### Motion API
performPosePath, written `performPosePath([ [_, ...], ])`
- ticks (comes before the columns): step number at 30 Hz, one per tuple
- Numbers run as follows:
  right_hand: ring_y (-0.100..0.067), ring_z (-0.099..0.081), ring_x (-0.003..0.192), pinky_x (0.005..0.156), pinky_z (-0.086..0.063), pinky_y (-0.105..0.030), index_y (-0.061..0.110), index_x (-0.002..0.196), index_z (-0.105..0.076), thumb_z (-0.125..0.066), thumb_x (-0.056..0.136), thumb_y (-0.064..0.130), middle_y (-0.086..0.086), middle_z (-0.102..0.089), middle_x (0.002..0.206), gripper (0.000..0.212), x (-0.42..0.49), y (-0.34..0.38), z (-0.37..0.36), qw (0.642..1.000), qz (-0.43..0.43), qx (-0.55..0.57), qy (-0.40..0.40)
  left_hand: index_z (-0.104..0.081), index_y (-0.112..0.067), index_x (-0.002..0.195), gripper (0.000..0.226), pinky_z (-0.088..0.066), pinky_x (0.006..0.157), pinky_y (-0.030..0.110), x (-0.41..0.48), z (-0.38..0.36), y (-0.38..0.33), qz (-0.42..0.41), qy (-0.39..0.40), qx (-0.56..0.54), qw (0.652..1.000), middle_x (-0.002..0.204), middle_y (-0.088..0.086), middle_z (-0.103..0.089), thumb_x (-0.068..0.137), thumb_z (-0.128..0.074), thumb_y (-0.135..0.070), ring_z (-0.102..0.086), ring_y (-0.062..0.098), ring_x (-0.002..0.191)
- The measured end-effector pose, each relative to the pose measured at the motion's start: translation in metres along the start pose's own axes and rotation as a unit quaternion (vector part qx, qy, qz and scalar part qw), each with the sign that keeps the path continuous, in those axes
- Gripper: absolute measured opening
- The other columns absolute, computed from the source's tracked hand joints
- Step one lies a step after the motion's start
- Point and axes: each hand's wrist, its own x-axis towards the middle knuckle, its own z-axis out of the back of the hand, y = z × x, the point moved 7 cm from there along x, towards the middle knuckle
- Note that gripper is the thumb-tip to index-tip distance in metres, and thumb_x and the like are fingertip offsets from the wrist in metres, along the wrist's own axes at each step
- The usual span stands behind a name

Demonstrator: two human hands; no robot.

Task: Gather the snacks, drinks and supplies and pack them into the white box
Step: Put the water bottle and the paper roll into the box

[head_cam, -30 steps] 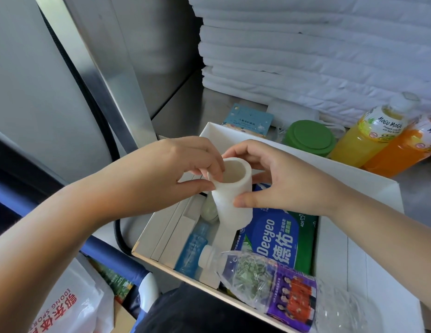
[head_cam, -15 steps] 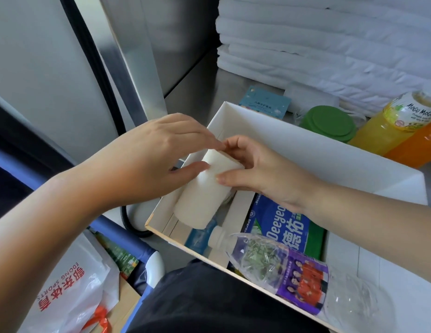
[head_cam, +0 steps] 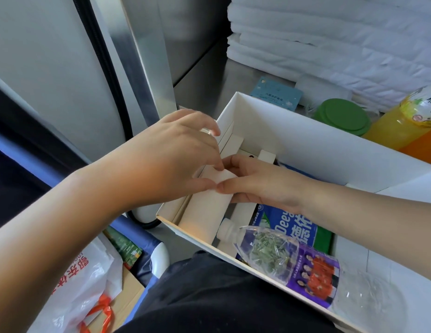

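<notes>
Left hand (head_cam: 171, 164) and right hand (head_cam: 265, 186) both pinch the roll (head_cam: 207, 212), lying leftmost in the box (head_cam: 306, 140). A bottle (head_cam: 294, 260) lies across its near rim

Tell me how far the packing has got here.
Done: the wipes pack lies in the white box, the clear bottle at its near rim. In hand: the left hand and right hand hold the white roll, lying along the box's left side. Left: the yellow juice bottle, orange juice bottle, green-lidded tub and blue packet sit outside.
</notes>
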Motion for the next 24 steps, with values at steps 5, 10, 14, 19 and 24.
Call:
performPosePath([
  [5, 0.007, -0.065, 0.075, 0.058, -0.047, -0.007, 0.029, 0.115, -0.050, -0.065, 0.085, 0.037, 0.018, -0.061, 0.102, 0.035, -0.006, 0.017, 0.004, 0.969, 0.049, -0.235, -0.049, -0.068, -0.037, 0.103, 0.043, -0.014, 0.106, 0.025, 0.004, -0.006, 0.000, 0.015, 0.030, 0.026, 0.999, 0.106, -0.018, -0.060, 0.074, -0.043, -0.058, -0.024, 0.003, 0.122],
  [10, 0.011, -0.061, 0.064, 0.051, -0.039, -0.001, 0.040, 0.101, -0.051, -0.068, 0.081, 0.044, 0.033, -0.058, 0.083, 0.027, -0.009, 0.023, 0.012, 0.935, 0.096, -0.329, -0.093, -0.056, -0.041, 0.116, 0.041, -0.013, 0.102, 0.024, 0.011, -0.017, -0.002, 0.002, 0.080, 0.058, 0.995, 0.110, -0.019, -0.057, 0.079, -0.052, -0.058, -0.024, 0.001, 0.117],
  [14, 0.020, -0.055, 0.070, 0.055, -0.036, 0.003, 0.031, 0.113, -0.060, -0.066, 0.079, 0.050, 0.031, -0.055, 0.079, 0.040, -0.007, 0.020, 0.014, 0.919, 0.103, -0.364, -0.112, -0.055, -0.041, 0.118, 0.043, -0.025, 0.106, 0.029, 0.015, -0.019, -0.003, -0.005, 0.097, 0.073, 0.993, 0.110, -0.019, -0.056, 0.080, -0.052, -0.060, -0.033, 0.004, 0.118],
  [19, 0.014, -0.056, 0.073, 0.062, -0.040, -0.008, 0.028, 0.118, -0.059, -0.063, 0.083, 0.049, 0.024, -0.058, 0.086, 0.042, -0.009, 0.019, 0.012, 0.908, 0.087, -0.398, -0.096, -0.054, -0.043, 0.119, 0.044, -0.025, 0.108, 0.030, 0.017, -0.023, 0.000, 0.000, 0.114, 0.056, 0.992, 0.114, -0.019, -0.050, 0.078, -0.054, -0.060, -0.033, 0.004, 0.120],
  [24, 0.000, -0.059, 0.092, 0.081, -0.048, -0.019, 0.029, 0.127, -0.052, -0.062, 0.085, 0.043, 0.014, -0.058, 0.118, 0.045, -0.033, 0.044, 0.018, 0.858, 0.115, -0.486, -0.117, -0.049, -0.042, 0.123, 0.049, -0.008, 0.106, 0.023, 0.017, -0.018, -0.001, -0.018, 0.091, 0.045, 0.995, 0.123, -0.021, -0.047, 0.079, -0.042, -0.063, -0.024, 0.001, 0.125],
])
